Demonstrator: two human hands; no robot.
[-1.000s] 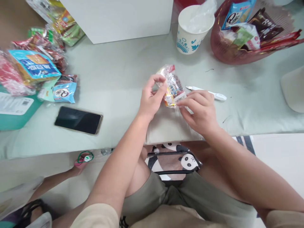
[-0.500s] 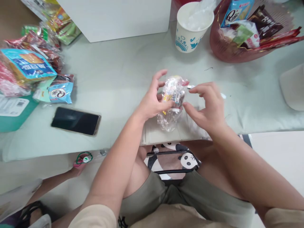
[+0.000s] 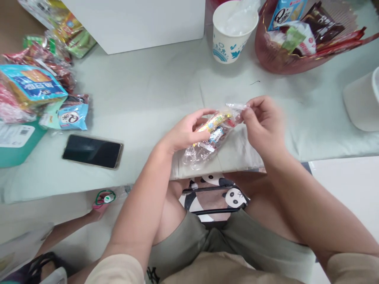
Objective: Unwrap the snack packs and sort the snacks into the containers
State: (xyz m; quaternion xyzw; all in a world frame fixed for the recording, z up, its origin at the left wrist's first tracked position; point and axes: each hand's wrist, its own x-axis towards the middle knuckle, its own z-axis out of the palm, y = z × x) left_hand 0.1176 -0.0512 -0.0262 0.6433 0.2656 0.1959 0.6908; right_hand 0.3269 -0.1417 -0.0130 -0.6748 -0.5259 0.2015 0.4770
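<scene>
Over the near table edge lies a clear plastic bag (image 3: pixel 217 135) with small wrapped snacks inside, yellow and blue-red in print. My left hand (image 3: pixel 186 132) is closed around its left side, the thumb across the front. At the upper right, my right hand (image 3: pixel 263 126) pinches the gathered mouth of the bag between thumb and fingers. A whitish strip (image 3: pixel 237 106) sticks out to the left of those fingertips. The loose bottom of the bag hangs toward my lap.
A phone (image 3: pixel 92 151) lies left, below several snack packs (image 3: pixel 35 83). Behind stand a white box (image 3: pixel 142 23), a paper cup (image 3: pixel 227 49) with plastic inside, and a pink bowl (image 3: pixel 275 61) of snacks. A white container (image 3: pixel 363 102) is far right. Someone's leg (image 3: pixel 68 228) shows lower left.
My right hand has closed from a spread pose onto the bag's gathered end. The bag has tilted, its top now pointing right, and the snacks inside show more clearly.
</scene>
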